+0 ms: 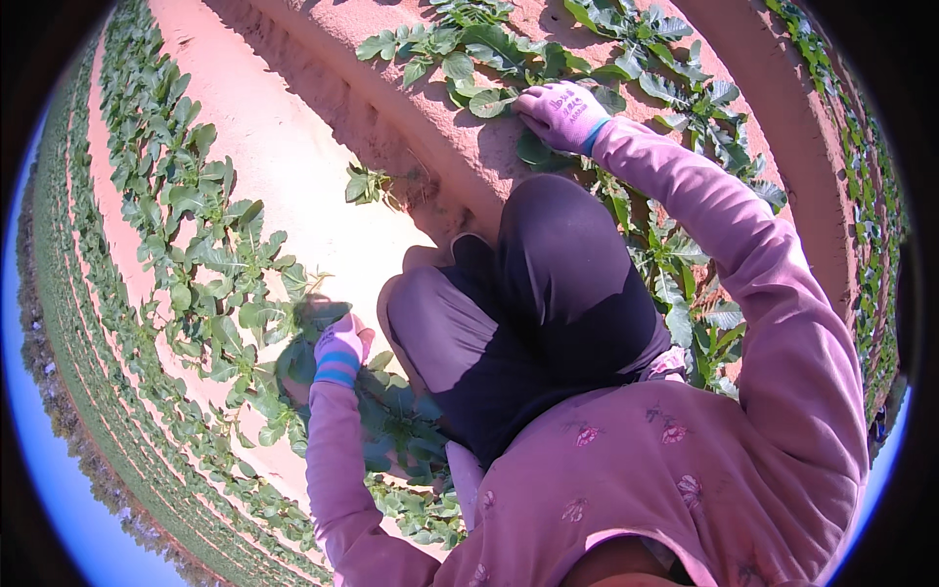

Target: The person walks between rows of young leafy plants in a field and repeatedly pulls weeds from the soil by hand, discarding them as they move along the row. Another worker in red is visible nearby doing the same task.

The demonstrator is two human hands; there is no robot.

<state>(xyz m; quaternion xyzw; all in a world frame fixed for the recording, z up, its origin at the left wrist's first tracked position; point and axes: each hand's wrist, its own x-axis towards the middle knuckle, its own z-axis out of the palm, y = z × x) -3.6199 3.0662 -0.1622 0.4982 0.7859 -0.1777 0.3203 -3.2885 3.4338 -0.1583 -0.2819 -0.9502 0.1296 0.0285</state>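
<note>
My right hand (pixel 561 114), in a pale pink knit glove with a blue cuff, reaches down into the leafy green plants (pixel 499 51) on the raised soil bed. Its fingers curl downward at the leaf edges, and whether they grip a stem is hidden. My left hand (pixel 341 343), gloved alike, hangs low beside my knee, next to the broad leaves of the row on the left (pixel 242 257). Its fingers are bent and partly turned from view, so I cannot tell whether they hold anything.
My bent knees (pixel 557 227) in dark trousers fill the middle. A small leafy clump (pixel 367 183) lies on bright sandy soil by the furrow (pixel 433 147). A white object (pixel 463 477) shows beneath me. More crop rows run along both sides.
</note>
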